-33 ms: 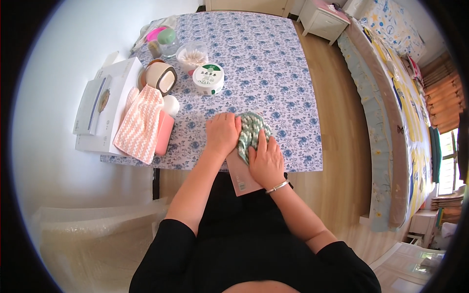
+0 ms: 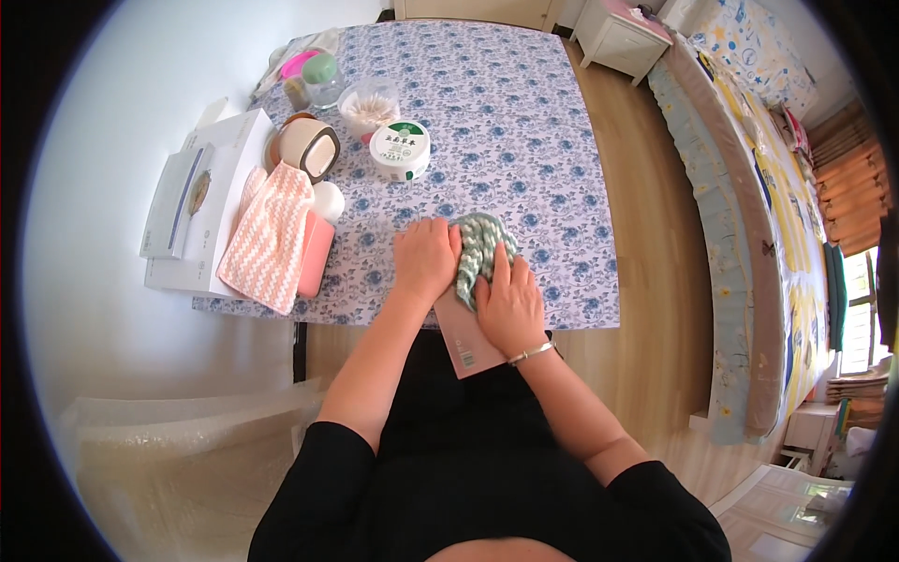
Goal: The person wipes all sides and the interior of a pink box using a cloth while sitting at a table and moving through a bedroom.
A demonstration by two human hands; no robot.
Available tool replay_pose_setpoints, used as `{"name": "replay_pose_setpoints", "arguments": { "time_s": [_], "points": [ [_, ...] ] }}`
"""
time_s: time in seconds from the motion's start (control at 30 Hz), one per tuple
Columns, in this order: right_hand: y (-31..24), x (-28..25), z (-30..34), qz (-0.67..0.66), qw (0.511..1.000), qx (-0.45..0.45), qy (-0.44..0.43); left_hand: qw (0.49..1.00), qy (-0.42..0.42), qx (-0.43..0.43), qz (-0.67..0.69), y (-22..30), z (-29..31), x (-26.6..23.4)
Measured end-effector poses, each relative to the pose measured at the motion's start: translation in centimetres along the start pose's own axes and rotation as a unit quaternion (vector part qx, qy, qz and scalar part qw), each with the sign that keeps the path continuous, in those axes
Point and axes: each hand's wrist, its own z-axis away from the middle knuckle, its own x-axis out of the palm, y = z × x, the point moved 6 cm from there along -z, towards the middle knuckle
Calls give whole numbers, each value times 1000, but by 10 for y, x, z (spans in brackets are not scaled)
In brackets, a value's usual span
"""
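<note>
Over a pink package (image 2: 463,339) near the tub (image 2: 401,153), left hand (image 2: 428,257) and right hand (image 2: 510,304) seemingly hold cloth (image 2: 481,242).

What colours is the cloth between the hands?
The cloth is green and white; best view: head.

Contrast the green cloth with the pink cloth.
The green cloth is bunched up; the pink cloth lies spread out by the white box. The right hand rests on the green cloth; the pink cloth is untouched. Both are patterned with white.
</note>
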Motion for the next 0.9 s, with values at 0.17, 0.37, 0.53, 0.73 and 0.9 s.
{"name": "replay_pose_setpoints", "arguments": {
  "time_s": [0.17, 0.37, 0.53, 0.73, 0.9],
  "points": [
    [-3, 19, -35, -8, 997, -57, -52, 986, -110, -121, 15, -16, 6, 1],
    [4, 30, -68, -40, 995, -91, -29, 967, -189, -166, -47, -18, 4, -3],
    [-7, -11, -65, -99, 978, -142, 117, 991, -131, -20, -23, -6, -7, -16],
    [7, -44, 6, 34, 994, 33, -101, 991, -82, 96, 35, 21, 11, -30],
    [12, -31, 47, 106, 992, -8, 61, 991, -67, 113, 37, 30, 24, -24]
  ]
}}
